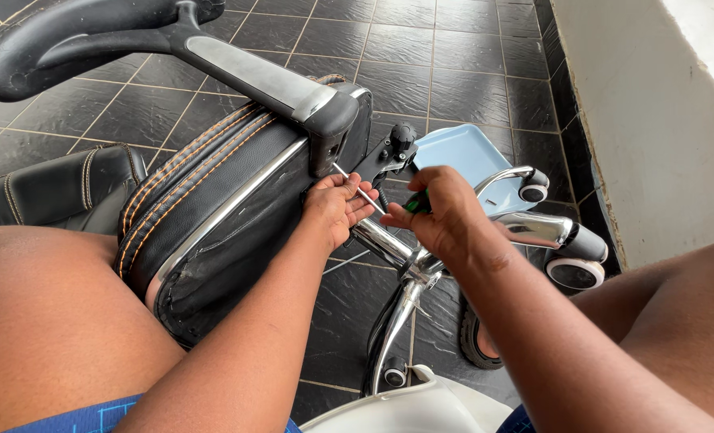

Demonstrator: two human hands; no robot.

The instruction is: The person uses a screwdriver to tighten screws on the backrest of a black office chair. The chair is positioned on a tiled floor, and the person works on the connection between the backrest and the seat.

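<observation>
Right hand [445, 212] around screwdriver [373, 199]

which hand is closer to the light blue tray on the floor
Right. The right hand, gripping a green-handled screwdriver, sits just in front of the light blue tray. The left hand is farther left, against the chair seat, steadying the shaft.

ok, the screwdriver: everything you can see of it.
The screwdriver has a thin bare-metal shaft and a green handle with black, mostly hidden in the right hand, which grips it. It lies slanted, tip up-left toward the underside of the tipped office chair seat, near the armrest bracket. The left hand steadies the shaft with its fingertips. The tip itself is hard to make out.
</observation>
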